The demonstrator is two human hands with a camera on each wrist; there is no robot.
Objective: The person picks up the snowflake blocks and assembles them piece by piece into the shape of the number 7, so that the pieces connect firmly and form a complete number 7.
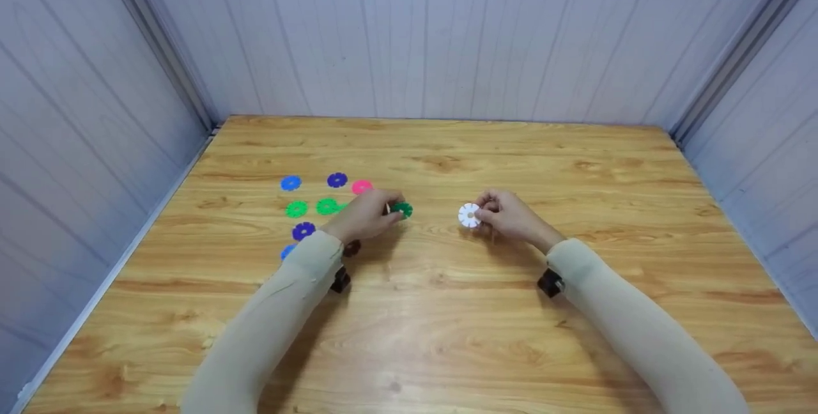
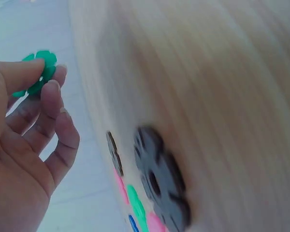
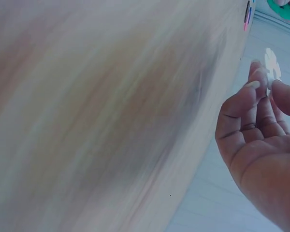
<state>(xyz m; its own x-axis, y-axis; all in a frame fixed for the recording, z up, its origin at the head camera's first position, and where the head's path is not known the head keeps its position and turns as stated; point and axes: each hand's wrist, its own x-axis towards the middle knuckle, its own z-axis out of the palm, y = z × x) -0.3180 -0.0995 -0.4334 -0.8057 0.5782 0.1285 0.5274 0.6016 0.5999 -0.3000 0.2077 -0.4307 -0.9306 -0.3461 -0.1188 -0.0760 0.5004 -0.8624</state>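
Left hand: the left hand (image 1: 367,214) pinches a green disc (image 1: 402,209) between thumb and fingertips, lifted just off the bench (image 1: 447,337), right of the loose pile.
Right hand: the right hand (image 1: 505,214) pinches a white disc (image 1: 468,215) by its edge, face turned toward the left hand; the wrist view shows it clamped between thumb and forefinger.
Gap: the two held discs are near each other above the middle of the bench but apart, not yet touching.
Loose discs: toward the left edge lie two blue discs (image 1: 291,183), two purple discs (image 1: 337,179), a pink disc (image 1: 362,186) and two more green discs (image 1: 296,209), all flat and separate.
Progress: judged early; one piece in each hand, nothing joined so far, and the whole pile is left.
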